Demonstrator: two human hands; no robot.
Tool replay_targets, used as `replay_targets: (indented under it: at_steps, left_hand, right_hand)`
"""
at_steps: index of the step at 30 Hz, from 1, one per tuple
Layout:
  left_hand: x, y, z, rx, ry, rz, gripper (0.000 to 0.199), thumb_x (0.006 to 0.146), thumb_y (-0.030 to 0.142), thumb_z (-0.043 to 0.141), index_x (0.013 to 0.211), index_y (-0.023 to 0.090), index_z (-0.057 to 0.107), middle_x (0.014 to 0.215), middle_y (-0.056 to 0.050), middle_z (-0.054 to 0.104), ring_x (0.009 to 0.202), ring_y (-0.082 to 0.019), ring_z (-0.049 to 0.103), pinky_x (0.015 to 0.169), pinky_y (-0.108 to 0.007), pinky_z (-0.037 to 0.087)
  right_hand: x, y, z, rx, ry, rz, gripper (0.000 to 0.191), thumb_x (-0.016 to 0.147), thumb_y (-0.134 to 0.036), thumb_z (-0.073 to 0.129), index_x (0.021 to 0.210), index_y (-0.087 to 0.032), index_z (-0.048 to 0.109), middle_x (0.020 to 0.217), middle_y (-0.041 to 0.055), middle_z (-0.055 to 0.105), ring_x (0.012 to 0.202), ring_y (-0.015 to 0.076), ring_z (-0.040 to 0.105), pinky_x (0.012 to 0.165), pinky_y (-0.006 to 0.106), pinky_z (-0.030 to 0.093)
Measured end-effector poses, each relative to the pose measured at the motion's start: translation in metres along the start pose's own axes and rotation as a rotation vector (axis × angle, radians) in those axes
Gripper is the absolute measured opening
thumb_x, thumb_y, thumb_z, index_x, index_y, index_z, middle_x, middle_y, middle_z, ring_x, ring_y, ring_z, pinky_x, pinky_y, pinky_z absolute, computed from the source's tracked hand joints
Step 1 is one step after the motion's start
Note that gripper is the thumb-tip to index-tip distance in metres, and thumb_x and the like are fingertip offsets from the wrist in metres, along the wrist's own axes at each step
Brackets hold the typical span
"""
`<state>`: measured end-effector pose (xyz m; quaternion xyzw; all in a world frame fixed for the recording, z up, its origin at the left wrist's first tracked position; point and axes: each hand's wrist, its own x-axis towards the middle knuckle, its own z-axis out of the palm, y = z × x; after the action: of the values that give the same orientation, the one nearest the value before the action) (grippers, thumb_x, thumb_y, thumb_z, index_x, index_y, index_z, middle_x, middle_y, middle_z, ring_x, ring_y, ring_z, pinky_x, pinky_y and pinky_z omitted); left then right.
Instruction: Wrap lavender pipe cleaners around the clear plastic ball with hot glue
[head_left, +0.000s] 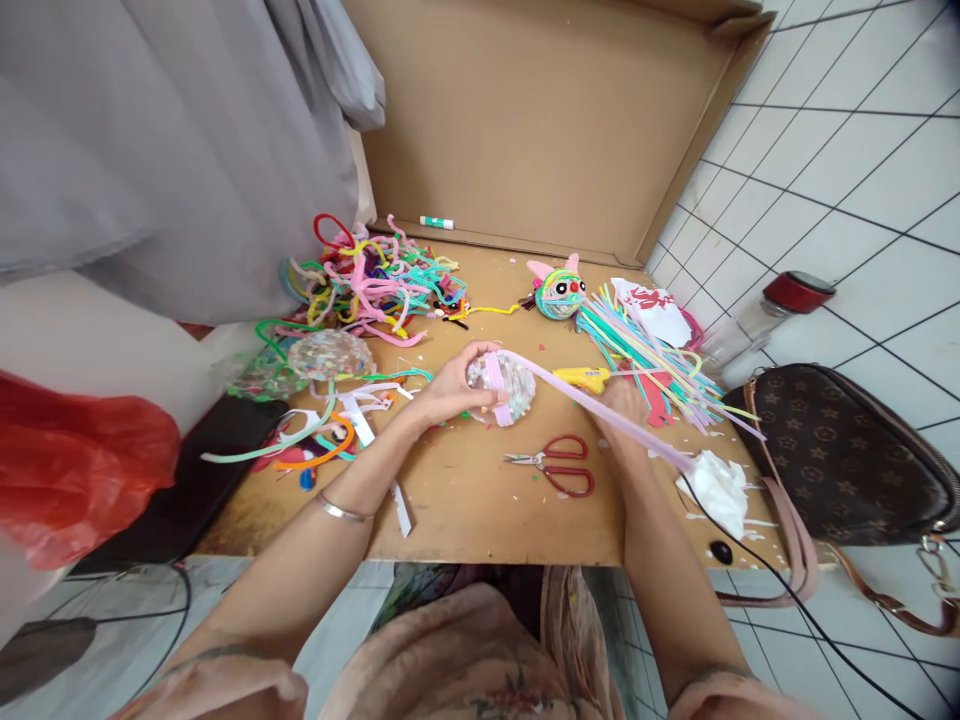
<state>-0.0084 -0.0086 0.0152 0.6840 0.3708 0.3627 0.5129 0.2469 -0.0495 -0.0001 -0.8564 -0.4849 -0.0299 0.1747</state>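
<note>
"Above the worktop (457, 510), where's the speckled ball (522, 388)?"

"Gripped by the left hand (450, 388), fingers presumably steadying its lilac strip (600, 408). The right hand (628, 402), partly hidden, seems closed round a yellow glue gun (581, 379)."

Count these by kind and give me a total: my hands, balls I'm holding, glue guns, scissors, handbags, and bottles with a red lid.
Hands: 2, left hand and right hand
Held ball: 1
Glue gun: 1
Scissors: 1 pair
Handbag: 1
Red-lidded bottle: 1
Total: 7
</note>
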Motion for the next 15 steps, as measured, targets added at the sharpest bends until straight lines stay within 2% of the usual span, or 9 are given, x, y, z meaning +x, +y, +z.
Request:
replay_targets:
  at_steps: [3, 6, 10, 15]
  left_hand:
    - [0.000, 0.001, 0.000, 0.000, 0.000, -0.011, 0.072, 0.056, 0.035, 0.076, 0.121, 0.015, 0.050, 0.099, -0.003, 0.059, 0.082, -0.015, 0.056, 0.073, -0.027, 0.051]
    - [0.000, 0.004, 0.000, 0.006, 0.006, -0.022, 0.071, 0.055, 0.037, 0.075, 0.118, 0.016, 0.051, 0.098, -0.002, 0.059, 0.082, -0.015, 0.055, 0.073, -0.026, 0.050]
    - [0.001, 0.006, -0.001, 0.013, 0.012, -0.018, 0.072, 0.054, 0.036, 0.075, 0.118, 0.016, 0.051, 0.107, -0.003, 0.058, 0.090, -0.017, 0.056, 0.081, -0.028, 0.050]
    - [0.000, 0.008, -0.002, 0.029, 0.015, -0.008, 0.067, 0.053, 0.036, 0.075, 0.114, 0.017, 0.052, 0.103, -0.002, 0.058, 0.095, -0.019, 0.055, 0.086, -0.030, 0.047]
  right_hand:
    - [0.002, 0.001, -0.004, 0.066, 0.061, 0.020, 0.039, 0.074, -0.045, 0.058, 0.091, -0.012, 0.071, 0.081, 0.0170, 0.069, 0.077, 0.0306, 0.067, 0.068, 0.039, 0.047]
    - [0.001, -0.001, -0.005, 0.217, 0.241, -0.001, 0.041, 0.070, -0.047, 0.058, 0.092, -0.014, 0.069, 0.083, 0.0132, 0.068, 0.076, 0.0276, 0.063, 0.069, 0.038, 0.047]
    - [-0.003, -0.005, -0.007, 0.383, 0.479, -0.153, 0.042, 0.068, -0.051, 0.064, 0.091, -0.016, 0.066, 0.087, 0.0108, 0.067, 0.081, 0.0253, 0.060, 0.072, 0.038, 0.048]
    - [-0.011, -0.011, -0.015, 0.475, 0.569, -0.352, 0.037, 0.072, -0.051, 0.067, 0.091, -0.019, 0.063, 0.085, 0.0061, 0.063, 0.077, 0.0214, 0.058, 0.071, 0.036, 0.050]
